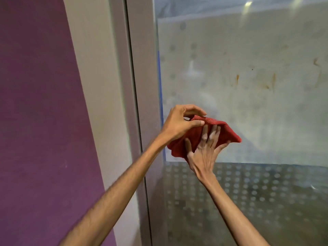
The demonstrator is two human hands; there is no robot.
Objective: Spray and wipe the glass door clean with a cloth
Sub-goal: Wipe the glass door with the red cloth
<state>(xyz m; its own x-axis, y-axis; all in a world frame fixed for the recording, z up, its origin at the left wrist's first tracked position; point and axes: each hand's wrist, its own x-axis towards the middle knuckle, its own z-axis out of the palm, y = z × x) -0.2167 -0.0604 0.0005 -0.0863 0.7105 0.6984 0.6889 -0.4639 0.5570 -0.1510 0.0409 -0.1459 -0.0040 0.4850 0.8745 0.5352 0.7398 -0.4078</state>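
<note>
The red cloth is up against the glass door, low on the pale frosted panel and close to the pane's left edge, just above the dotted band that crosses the lower glass. It is bunched rather than spread flat. Its long axis runs across the door and is close to level: a gathered end sits lower left, near the grey door frame, and a pointed corner sticks out to the right. The top fold forms a ridge that is highest at the left and slopes down towards that right-hand corner. The left hand comes in from the lower left and has a closed grip on the cloth's upper left edge, with the thumb and curled fingers pinching the fold between them. The right hand reaches up from below, its back to the camera, with fingers splayed and mostly straight, laid flat on the cloth and pointing upward. The outermost finger reaches the cloth's lower right edge, but whether it hooks round that edge cannot be told. Brown streaks mark the frosted panel up and to the right of the cloth. A thin blue strip runs down the pane's left edge, and a purple wall lies beyond the frame.
</note>
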